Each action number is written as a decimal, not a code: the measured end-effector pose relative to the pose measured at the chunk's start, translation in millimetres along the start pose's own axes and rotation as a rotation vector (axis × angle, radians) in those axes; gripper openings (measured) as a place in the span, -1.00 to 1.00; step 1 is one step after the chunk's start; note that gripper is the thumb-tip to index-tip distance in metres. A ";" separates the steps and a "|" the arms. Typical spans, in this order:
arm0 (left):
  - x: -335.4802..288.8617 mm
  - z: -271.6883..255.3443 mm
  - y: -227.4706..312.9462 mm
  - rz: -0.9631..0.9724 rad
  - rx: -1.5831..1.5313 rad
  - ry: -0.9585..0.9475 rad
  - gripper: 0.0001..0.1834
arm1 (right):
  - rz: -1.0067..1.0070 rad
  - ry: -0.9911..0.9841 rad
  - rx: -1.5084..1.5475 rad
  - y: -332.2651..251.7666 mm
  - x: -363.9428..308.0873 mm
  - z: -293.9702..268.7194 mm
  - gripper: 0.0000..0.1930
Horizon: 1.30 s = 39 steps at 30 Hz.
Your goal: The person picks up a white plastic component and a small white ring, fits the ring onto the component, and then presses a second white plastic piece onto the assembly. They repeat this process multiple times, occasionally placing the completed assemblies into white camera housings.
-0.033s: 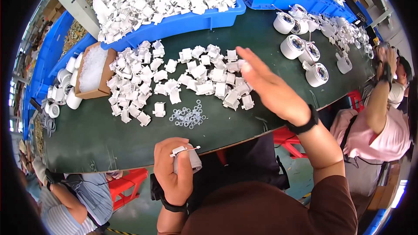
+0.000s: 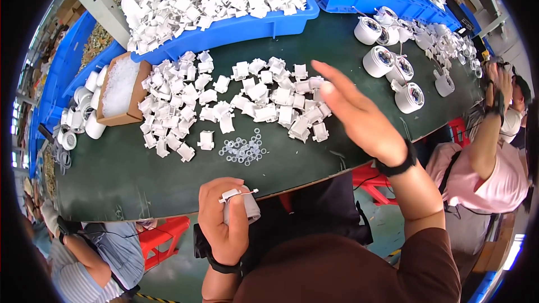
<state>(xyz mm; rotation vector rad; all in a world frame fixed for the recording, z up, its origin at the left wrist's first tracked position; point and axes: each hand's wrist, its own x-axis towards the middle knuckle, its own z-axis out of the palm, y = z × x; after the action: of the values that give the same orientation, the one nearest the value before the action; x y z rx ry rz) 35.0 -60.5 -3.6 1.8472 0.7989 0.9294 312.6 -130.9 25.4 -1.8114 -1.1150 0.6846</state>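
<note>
My left hand [image 2: 220,221] is wrapped around a white cylindrical housing [image 2: 250,207] at the table's near edge. A thin wire with a small white plug sticks out of the housing's top, beside my thumb. Over the table, my right hand [image 2: 365,120] is stretched flat with nothing in it, fingers pointing up and left. Its fingertips are beside a loose heap of small white plastic brackets [image 2: 285,114]. Farther left lies a second heap of the same brackets [image 2: 171,106]. Several clear little rings [image 2: 242,150] are scattered between the heaps and my left hand.
At the back stands a blue bin [image 2: 236,32] piled with white brackets. A cardboard box [image 2: 144,91] with translucent small parts is at left. Several wired white round housings [image 2: 410,98] stand at right, near another blue bin [image 2: 343,1]. Co-workers sit on both sides.
My right hand has shifted slightly right, away from the bracket heap. My left hand keeps its hold on the white housing in the same place.
</note>
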 end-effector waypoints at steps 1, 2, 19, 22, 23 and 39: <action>-2.4 -1.7 -0.7 -0.008 0.004 0.011 -0.90 | 0.022 0.042 0.077 -12.9 -6.1 -1.8 -0.54; -4.0 -4.2 -0.9 -0.020 -0.003 0.006 -0.90 | 0.044 0.023 -0.002 -13.9 -14.7 -6.9 -0.62; -12.1 -2.7 8.6 -0.135 -0.289 -0.204 -0.85 | 0.021 0.060 -0.054 4.3 -40.0 14.7 -0.80; -14.8 -1.0 11.4 -0.231 -0.415 -0.333 -0.76 | 0.098 -0.025 0.385 -16.3 -53.9 21.3 -0.66; -15.0 0.5 11.2 -0.240 -0.407 -0.322 -0.76 | 0.121 -0.052 0.605 -28.3 -60.7 28.6 -0.61; -3.2 -18.1 4.2 0.048 -0.145 -0.347 -0.88 | -0.265 -0.166 0.323 -29.6 -69.2 86.5 -0.61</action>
<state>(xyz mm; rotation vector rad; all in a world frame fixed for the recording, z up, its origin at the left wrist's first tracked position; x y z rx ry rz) 18.6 -57.0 5.2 1.8379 0.4633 0.6511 200.8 -152.6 12.0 -1.3264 -1.2466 0.8133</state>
